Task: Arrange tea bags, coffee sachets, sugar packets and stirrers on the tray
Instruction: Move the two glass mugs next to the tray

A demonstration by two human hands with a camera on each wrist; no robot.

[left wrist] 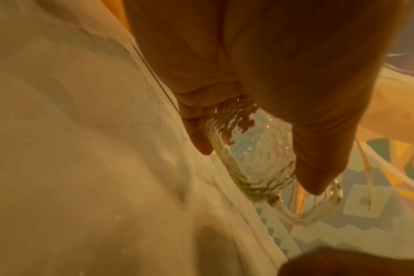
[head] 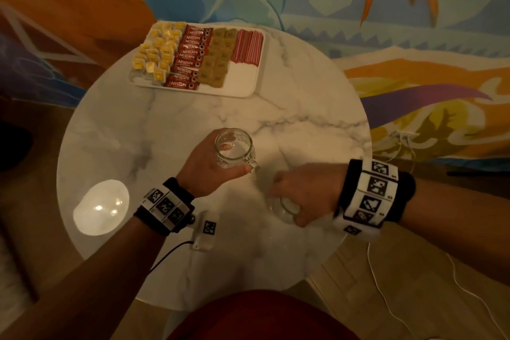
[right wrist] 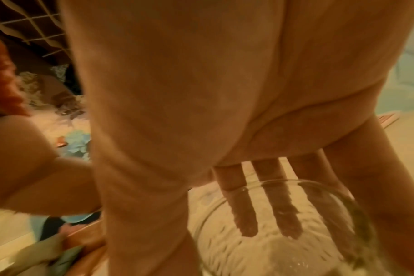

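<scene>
A white tray (head: 242, 77) stands at the far side of the round marble table (head: 138, 132). On it lie rows of yellow tea bags (head: 158, 52), red coffee sachets (head: 190, 55), brown sugar packets (head: 219, 55) and red-white stirrers (head: 247, 45). My left hand (head: 218, 163) grips a textured glass mug (head: 234, 146) by its body, well short of the tray; the mug (left wrist: 255, 158) shows its handle in the left wrist view. My right hand (head: 300, 193) is curled round a second glass (head: 284, 208), with its fingers (right wrist: 243, 205) seen through the glass wall (right wrist: 284, 233).
A small white device (head: 205, 230) with a printed marker and a black cable lies near the table's front edge. A bright lamp reflection (head: 100, 207) sits at the front left. A colourful rug (head: 414, 36) surrounds the table; white cables (head: 386, 298) trail on the floor at right.
</scene>
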